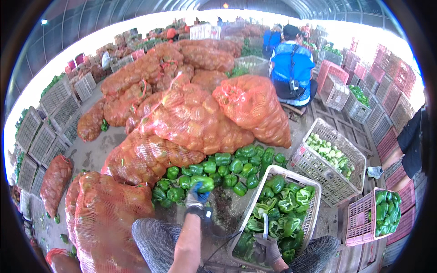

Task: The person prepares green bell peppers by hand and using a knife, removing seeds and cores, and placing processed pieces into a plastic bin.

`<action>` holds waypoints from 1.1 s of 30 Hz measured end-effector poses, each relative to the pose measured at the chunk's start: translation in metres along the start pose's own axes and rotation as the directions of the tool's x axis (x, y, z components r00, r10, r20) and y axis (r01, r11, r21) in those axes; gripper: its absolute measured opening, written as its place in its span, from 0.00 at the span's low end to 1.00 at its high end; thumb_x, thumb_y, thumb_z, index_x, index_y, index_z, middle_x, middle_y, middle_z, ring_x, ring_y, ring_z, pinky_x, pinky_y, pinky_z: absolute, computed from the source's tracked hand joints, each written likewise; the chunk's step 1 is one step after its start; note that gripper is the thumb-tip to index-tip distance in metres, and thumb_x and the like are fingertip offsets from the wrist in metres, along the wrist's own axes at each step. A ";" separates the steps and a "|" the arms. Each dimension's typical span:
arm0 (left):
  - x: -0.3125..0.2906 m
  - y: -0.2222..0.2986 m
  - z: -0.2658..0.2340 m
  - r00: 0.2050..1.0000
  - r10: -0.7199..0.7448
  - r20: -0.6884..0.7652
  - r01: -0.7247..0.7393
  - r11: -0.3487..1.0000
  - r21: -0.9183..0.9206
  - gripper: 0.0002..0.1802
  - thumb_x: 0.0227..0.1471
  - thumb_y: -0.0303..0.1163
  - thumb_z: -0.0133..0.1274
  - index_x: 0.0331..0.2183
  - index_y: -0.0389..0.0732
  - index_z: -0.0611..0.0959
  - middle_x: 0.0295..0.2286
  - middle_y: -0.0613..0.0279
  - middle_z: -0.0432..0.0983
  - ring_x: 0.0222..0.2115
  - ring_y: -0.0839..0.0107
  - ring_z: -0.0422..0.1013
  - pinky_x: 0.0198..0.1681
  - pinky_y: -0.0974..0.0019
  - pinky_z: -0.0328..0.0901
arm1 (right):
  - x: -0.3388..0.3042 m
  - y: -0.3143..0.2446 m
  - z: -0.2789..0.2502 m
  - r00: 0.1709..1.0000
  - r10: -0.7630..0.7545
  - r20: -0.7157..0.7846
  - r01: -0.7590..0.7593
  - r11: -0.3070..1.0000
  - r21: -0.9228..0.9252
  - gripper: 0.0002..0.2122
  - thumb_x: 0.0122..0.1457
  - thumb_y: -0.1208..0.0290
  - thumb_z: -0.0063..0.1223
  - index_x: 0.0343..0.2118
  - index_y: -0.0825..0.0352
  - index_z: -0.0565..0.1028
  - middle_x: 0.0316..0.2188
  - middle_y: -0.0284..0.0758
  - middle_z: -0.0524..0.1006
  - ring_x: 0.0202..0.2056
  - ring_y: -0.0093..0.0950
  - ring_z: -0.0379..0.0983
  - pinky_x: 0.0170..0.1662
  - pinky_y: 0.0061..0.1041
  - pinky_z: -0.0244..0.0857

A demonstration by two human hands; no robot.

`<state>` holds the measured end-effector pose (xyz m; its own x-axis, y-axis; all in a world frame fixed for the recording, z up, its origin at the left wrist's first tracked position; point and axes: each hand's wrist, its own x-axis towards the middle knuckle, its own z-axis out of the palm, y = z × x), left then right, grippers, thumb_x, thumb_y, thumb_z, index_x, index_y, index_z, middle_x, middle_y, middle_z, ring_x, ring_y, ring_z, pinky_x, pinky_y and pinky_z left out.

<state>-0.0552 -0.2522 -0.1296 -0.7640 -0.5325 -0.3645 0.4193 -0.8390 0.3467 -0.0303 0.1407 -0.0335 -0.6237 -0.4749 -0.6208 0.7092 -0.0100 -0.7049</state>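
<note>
I have the pepper in the left hand, fingers curled round its near side, held just over the heap on the floor. The right hand is closed round a knife above the crate, blade pointing away from me. I judge the pepper light and hollow, its walls stiff but apt to crack if squeezed, its skin slippery; I'd cup it broadly round the middle. Its long axis runs roughly crosswise; which end carries the stem I can't tell.
</note>
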 end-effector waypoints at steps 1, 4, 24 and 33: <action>-0.013 -0.018 0.019 0.990 -0.047 0.136 0.048 0.999 -0.010 0.14 0.45 0.26 0.60 0.37 0.40 0.79 0.35 0.54 0.78 0.36 0.58 0.76 0.38 0.52 0.75 | -0.007 -0.002 -0.004 0.999 -0.046 0.029 0.044 0.997 0.066 0.15 0.54 0.73 0.50 0.45 0.70 0.70 0.23 0.37 0.74 0.15 0.21 0.64 0.19 0.20 0.60; -0.075 -0.067 0.076 0.963 -0.139 0.230 0.152 0.988 -0.041 0.13 0.46 0.25 0.59 0.38 0.39 0.79 0.36 0.54 0.78 0.36 0.57 0.77 0.38 0.53 0.76 | -0.014 0.010 -0.019 0.991 -0.103 0.083 0.063 0.920 0.386 0.14 0.54 0.73 0.50 0.44 0.69 0.69 0.25 0.37 0.74 0.15 0.21 0.64 0.17 0.21 0.60; -0.283 -0.117 0.129 0.784 -0.449 0.428 -0.111 0.577 0.809 0.27 0.47 0.23 0.61 0.50 0.35 0.73 0.41 0.61 0.76 0.40 0.72 0.73 0.46 0.69 0.69 | -0.103 -0.018 -0.017 0.902 -0.414 0.124 0.400 0.908 0.126 0.17 0.54 0.56 0.52 0.27 0.69 0.71 0.13 0.34 0.69 0.08 0.26 0.62 0.11 0.24 0.58; -0.307 -0.100 0.140 0.887 -0.303 0.348 -0.237 0.349 0.907 0.36 0.43 0.22 0.65 0.53 0.33 0.68 0.41 0.61 0.75 0.39 0.74 0.72 0.46 0.70 0.69 | -0.087 -0.013 -0.013 0.888 -0.418 0.195 0.410 0.909 0.079 0.15 0.53 0.60 0.52 0.31 0.69 0.69 0.15 0.31 0.68 0.10 0.23 0.61 0.15 0.25 0.58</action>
<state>0.0684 0.0109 0.0680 -0.9756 -0.1790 -0.1275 -0.1176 -0.0650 0.9909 0.0102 0.1941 0.0255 -0.7858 -0.5887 -0.1898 0.4144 -0.2733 -0.8681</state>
